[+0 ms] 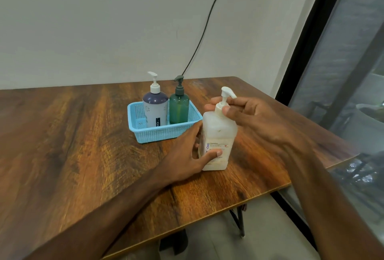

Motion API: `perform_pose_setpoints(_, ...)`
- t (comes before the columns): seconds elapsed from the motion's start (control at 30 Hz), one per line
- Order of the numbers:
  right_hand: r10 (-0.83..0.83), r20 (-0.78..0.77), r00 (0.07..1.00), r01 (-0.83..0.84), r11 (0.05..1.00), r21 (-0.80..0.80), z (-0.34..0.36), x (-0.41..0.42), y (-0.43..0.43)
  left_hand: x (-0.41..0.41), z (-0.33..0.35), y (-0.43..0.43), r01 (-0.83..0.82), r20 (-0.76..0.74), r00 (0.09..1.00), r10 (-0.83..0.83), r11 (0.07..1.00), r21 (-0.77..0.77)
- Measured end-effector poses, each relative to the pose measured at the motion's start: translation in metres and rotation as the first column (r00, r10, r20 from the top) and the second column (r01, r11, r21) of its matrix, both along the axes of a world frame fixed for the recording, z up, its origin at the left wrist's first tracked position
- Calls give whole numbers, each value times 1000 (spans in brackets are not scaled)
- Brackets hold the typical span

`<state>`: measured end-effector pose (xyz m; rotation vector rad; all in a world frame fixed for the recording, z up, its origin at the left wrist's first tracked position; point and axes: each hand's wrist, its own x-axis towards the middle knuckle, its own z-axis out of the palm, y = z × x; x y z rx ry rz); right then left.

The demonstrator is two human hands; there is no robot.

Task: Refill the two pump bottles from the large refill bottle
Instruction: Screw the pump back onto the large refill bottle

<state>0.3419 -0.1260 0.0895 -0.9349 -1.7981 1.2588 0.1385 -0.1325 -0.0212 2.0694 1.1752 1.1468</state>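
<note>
A person's left hand (188,152) steadies the large refill bottle (218,135) on the tabletop (83,145) while the right hand (247,116) grips its pump collar; both pump bottles (155,108) wait capped in the blue basket (164,133), apparently unfilled.

- Soft daylight, moderately bright, comes from the window (342,72) on the right.
- Wall (83,20) is lit flat and greyish, a bit darker toward the top left corner.
- Table (62,135) has a mild pale sheen near its far edge.
- Shadows are weak and diffuse; a soft one lies on the wood under the left hand (182,151).
- Refill bottle (218,135) glows pale (translucent plastic); its small label text is too soft to read.
- Wide-angle distortion: window frame and table edges bow, forearms stretch at the bottom border.
- Centre is fairly sharp; right hand (249,114) is slightly soft; the view through the glass is smeared.
</note>
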Motion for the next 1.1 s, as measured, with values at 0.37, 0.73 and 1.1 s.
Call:
perform_pose_setpoints(0.37, 457, 150, 877, -456, 889, -43, 5, 6, 48, -4, 1, 6, 71, 27, 997, -70, 997, -40)
perform_pose_setpoints(0.73, 125, -35, 992, -119, 985, 126, -21, -4, 23, 0, 3, 2, -3, 6, 1000, 3, 1000, -28)
perform_pose_setpoints(1.1, -312, -176, 934, 344, 918, 197, -38, -34, -5, 13, 1, -7, -83, 23, 996, 82, 995, 61)
